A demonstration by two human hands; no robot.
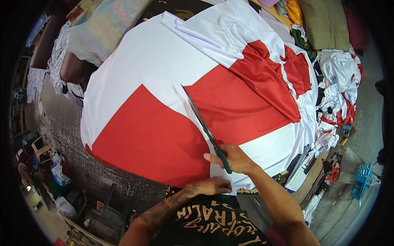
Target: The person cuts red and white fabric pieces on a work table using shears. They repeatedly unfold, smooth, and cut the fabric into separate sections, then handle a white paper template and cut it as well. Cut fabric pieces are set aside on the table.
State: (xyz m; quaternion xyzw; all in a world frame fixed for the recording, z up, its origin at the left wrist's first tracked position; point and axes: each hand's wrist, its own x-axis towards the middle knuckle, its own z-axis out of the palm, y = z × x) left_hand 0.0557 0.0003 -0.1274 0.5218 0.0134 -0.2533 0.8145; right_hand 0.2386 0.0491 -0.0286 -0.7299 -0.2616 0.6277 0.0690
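Observation:
A large shiny fabric point(152, 135) with red panels printed on white lies spread over a table. My right hand point(238, 159) is closed round the dark green handles of long scissors point(204, 125). The blades point away from me along the white strip between two red panels, and their tip reaches near the upper corner of the right-hand panel. Close to my body, my left hand point(215, 185) is closed, with its fingers pinched on the near edge of the white strip, just below the scissor handles. Towards the far right, the fabric is bunched in loose folds.
Heaped white and red cloth point(338, 82) lies at the right, below an olive cushion point(324, 24). A light blue plastic rack point(362, 180) stands at the lower right. At the far left are a brown padded seat point(76, 67) and a small wooden stool point(42, 146).

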